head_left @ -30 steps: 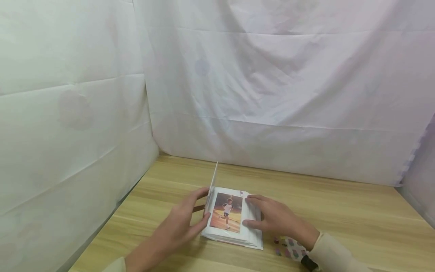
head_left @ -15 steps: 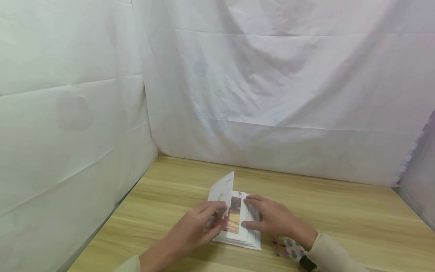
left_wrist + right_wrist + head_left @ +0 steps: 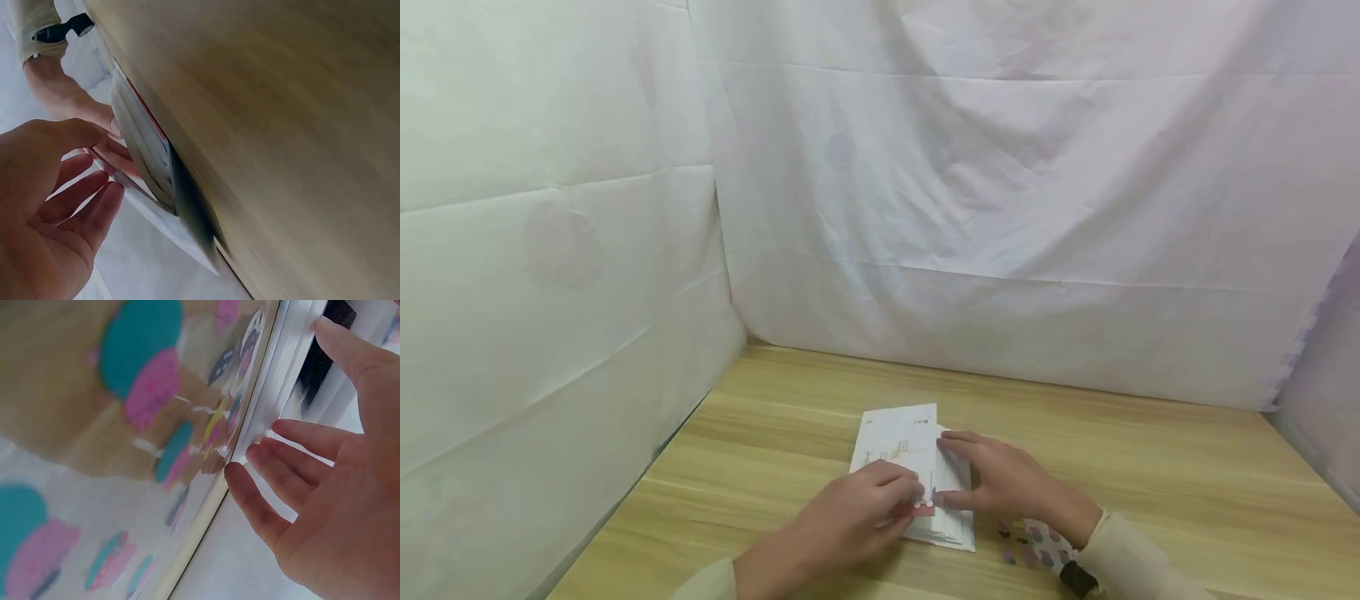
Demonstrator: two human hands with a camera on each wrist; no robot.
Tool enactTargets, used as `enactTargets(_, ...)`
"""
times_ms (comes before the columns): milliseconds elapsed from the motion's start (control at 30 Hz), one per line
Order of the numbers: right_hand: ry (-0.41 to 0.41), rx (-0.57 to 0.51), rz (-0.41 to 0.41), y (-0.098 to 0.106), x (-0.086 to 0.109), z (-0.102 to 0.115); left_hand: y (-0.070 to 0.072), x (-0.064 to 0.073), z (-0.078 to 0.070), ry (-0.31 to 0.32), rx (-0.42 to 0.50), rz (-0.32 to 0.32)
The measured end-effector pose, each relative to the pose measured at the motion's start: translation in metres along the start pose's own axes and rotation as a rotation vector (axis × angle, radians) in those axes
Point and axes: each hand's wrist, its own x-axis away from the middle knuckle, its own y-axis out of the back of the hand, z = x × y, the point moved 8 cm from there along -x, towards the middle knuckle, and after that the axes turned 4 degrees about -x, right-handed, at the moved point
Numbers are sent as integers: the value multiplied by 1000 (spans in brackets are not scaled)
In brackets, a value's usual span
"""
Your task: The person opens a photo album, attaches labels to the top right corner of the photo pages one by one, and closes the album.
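A small white photo album lies on the wooden table, its front cover tilted over the pages from the left. My left hand pinches that cover near its lower right corner. From the side, the left wrist view shows the cover standing off the page stack, held between thumb and fingers. My right hand rests along the album's right side, thumb and index finger spread on the page margin. In the right wrist view, its fingertips touch the page edges. The cover hides the photo beneath it in the head view.
Beside the album, under my right wrist, lies a clear sheet with coloured oval patches. A dark strap piece sits at my right cuff. White cloth hangs behind the table and along its left side.
My left hand has swung the cover from upright over to the right and down, covering the running child's photo. My right hand has stayed on the page margin.
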Motion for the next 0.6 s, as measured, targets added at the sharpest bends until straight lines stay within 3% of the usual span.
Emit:
enactTargets(333,4,-19,26,2,3,0,-13,-2,-6,25,-68,146)
enactTargets(600,14,-60,74,3,6,1,-20,-4,-10,37,-95,216)
